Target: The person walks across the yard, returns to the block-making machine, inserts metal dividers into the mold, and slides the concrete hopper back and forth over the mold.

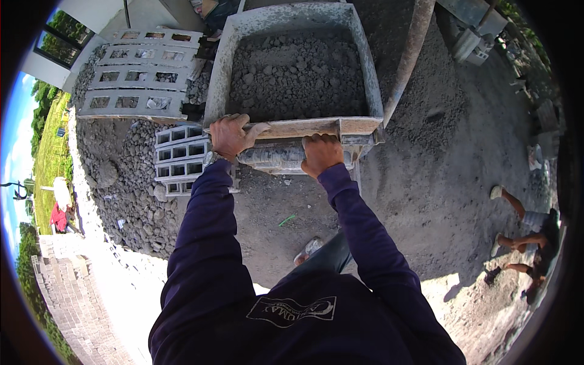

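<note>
A grey metal cart tub full of lumpy grey concrete mix stands in front of me. My left hand grips the near rim of the tub at its left corner. My right hand is closed around the horizontal handle bar just below that rim. Both arms wear dark purple sleeves.
Hollow concrete blocks lie left of the tub, with rows of moulded blocks further back. A gravel heap spreads at left. A metal pole leans at right. Another person's legs show at the far right.
</note>
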Available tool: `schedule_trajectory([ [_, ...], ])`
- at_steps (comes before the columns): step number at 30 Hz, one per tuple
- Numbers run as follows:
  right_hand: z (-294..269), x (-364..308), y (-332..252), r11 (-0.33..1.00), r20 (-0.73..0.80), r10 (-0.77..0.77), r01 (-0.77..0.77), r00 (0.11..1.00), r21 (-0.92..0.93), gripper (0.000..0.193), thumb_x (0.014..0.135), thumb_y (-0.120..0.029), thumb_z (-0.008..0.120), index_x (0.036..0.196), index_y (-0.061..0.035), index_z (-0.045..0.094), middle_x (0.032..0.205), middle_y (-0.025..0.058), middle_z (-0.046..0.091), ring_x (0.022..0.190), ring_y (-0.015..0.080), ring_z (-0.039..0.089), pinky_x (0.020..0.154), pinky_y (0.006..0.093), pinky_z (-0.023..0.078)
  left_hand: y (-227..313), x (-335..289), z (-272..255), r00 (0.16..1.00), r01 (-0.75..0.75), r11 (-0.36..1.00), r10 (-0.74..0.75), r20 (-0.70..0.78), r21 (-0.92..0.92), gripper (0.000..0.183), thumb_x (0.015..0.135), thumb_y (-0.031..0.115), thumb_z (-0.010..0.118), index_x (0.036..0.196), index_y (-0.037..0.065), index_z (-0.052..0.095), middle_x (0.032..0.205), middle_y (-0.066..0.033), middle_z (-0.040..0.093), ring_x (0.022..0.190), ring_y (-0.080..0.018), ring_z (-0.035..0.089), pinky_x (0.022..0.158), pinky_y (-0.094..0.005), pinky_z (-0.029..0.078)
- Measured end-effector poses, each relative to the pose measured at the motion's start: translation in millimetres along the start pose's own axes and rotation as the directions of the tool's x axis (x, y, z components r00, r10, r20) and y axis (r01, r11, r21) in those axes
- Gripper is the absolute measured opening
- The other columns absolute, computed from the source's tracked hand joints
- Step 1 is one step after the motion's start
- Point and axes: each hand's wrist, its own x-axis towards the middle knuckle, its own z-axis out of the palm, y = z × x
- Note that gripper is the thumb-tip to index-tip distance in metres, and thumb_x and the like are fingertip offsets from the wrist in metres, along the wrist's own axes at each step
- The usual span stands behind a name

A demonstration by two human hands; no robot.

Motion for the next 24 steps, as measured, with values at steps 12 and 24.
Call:
schedule_trajectory([
  [12, -5, 5, 4, 0.979, 0.042, -0.028, 0.036, 0.999, -0.202, 0.032, 0.059, -0.019, 0.062, 0.089, -0.0077, 0.063, 0.087, 0.0127, 0.062, 0.091, 0.0277, 0.057, 0.089, 0.0394, 0.038, 2, 0, 4, 0.994, -0.035, 0.999, 0.035, -0.104, 0.000, 0.054, 0.069, 0.062, 0.057, 0.066, 0.008, 0.063, 0.056, -0.0124, 0.058, 0.053, -0.0288, 0.058, 0.048, -0.0397, 0.044],
  [24, 0, 16, 6, 0.982, 0.008, -0.006, 0.007, 1.000, -0.191, 0.031, 0.060, -0.017, 0.060, 0.089, -0.0078, 0.063, 0.089, 0.0129, 0.062, 0.092, 0.0281, 0.057, 0.094, 0.0429, 0.035, 1, 14, 4, 0.997, -0.019, 1.000, 0.020, -0.077, 0.024, 0.059, 0.069, 0.064, 0.056, 0.057, 0.007, 0.059, 0.051, -0.0114, 0.056, 0.047, -0.0264, 0.057, 0.046, -0.0368, 0.044],
])
